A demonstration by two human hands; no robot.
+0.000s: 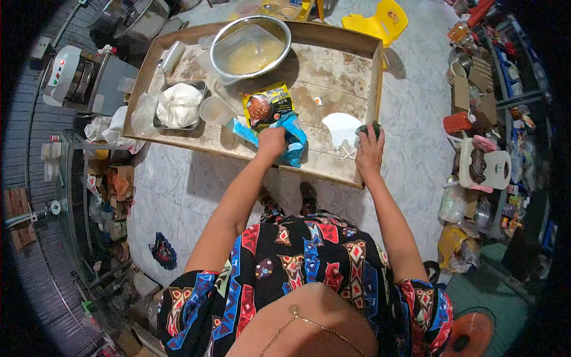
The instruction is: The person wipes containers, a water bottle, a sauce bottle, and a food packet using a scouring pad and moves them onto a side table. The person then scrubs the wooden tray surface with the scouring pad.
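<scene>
My left hand point(272, 143) is closed on a crumpled blue plastic bag point(294, 132) near the front edge of the table. Just beyond it lies a yellow and black food packet point(266, 106) with a picture of noodles on it. At the right corner, the fingers of my right hand point(369, 156) curl around a small dark green object point(363, 128), mostly covered, whose kind I cannot make out. Beside that hand a white face mask point(343, 131) with ear loops lies flat on the wood.
The low wooden table has a raised rim point(378, 77). On it stand a large metal basin point(285, 52) with pale contents, a tray with a white bundle point(180, 106) and a plastic cup point(215, 110). A yellow chair point(380, 22) is behind; loaded shelves line both sides.
</scene>
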